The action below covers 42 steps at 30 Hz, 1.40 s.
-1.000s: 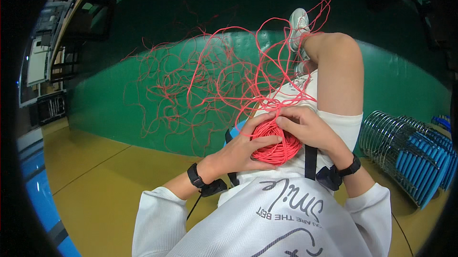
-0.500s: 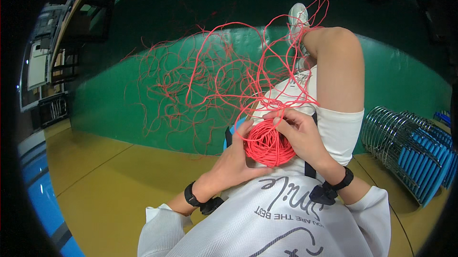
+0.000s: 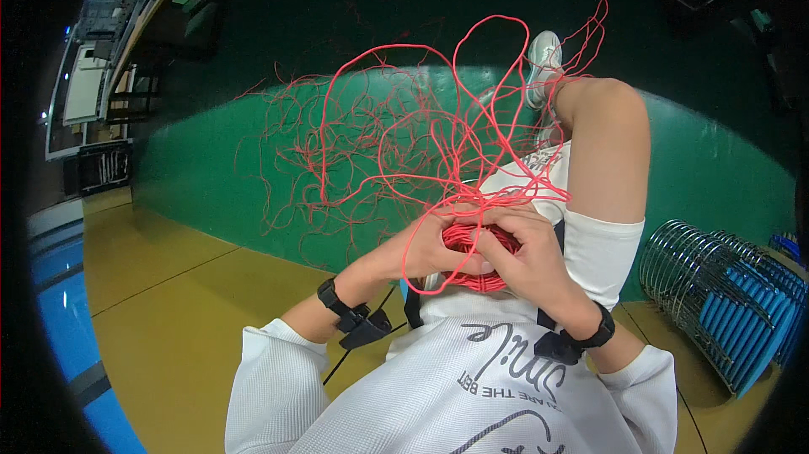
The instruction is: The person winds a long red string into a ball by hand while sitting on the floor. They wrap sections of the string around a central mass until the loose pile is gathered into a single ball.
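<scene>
In my lap sits a round wound ball of red cord (image 3: 486, 282). My left hand (image 3: 427, 248) closes on its left side, thumb along the near face and fingers over the top. From the right, my right hand (image 3: 531, 258) grips the same ball, its fingertips meeting the left ones at the top edge and its thumb on the front. A loose loop of cord hangs over the left hand. More loose red strands (image 3: 506, 197) bunch just beyond the fingers and rise in wide loops. Parts of the ball are hidden under both hands.
Tangled cord (image 3: 337, 146) spreads across the green floor (image 3: 194, 167) ahead and left, with some strands by my shoe (image 3: 545, 49). My bent leg (image 3: 608, 146) is at the right. Stacked blue-and-chrome chairs (image 3: 725, 294) stand right on the yellow floor (image 3: 185, 311).
My left hand has moved over the ball's top, closer to the right hand. Loose loops have lifted, and one now drapes over the left hand. The view has shifted slightly.
</scene>
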Motion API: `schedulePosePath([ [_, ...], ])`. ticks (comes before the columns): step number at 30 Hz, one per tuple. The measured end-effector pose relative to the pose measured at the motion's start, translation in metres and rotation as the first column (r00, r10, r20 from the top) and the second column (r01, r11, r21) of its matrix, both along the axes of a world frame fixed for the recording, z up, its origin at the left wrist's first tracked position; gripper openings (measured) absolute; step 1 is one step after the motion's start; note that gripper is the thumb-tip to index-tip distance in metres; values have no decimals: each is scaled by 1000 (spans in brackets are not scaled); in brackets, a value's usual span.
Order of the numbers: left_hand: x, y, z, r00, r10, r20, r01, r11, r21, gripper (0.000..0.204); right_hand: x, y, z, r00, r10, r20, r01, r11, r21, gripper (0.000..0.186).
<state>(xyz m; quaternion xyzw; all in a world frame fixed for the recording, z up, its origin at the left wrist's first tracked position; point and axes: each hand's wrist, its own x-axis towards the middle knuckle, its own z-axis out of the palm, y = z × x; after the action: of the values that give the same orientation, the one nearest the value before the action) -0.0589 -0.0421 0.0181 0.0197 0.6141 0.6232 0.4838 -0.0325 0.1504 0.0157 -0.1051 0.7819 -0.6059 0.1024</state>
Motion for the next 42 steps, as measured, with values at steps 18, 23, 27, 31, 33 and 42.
schedulePosePath([
  [18, -27, -28, 5, 977, 170, -127, -185, 975, -123, 64, -93, 64, 23, 871, -412, 268, 485, 809, -333, 20],
  [23, -49, -68, -13, 920, 335, -203, -360, 927, -101, 63, -99, 94, 36, 728, -499, 471, 686, 515, -514, 15],
  [27, -62, -118, -18, 697, -109, -709, -425, 733, -531, 62, -123, 194, 37, 683, -641, 350, 688, 404, -603, 15],
  [31, -62, -232, -56, 676, 11, -737, -638, 510, -577, 60, -143, 190, 51, 675, -642, 363, 732, 519, -442, 18],
  [33, -66, -235, -48, 627, 222, -747, -715, 544, -439, 56, -160, 187, 27, 785, -518, 339, 618, 685, -385, 28],
  [42, 3, -13, 39, 921, -82, -380, 91, 996, 6, 64, -210, 94, -32, 922, -50, 384, 214, 891, -400, 28],
])
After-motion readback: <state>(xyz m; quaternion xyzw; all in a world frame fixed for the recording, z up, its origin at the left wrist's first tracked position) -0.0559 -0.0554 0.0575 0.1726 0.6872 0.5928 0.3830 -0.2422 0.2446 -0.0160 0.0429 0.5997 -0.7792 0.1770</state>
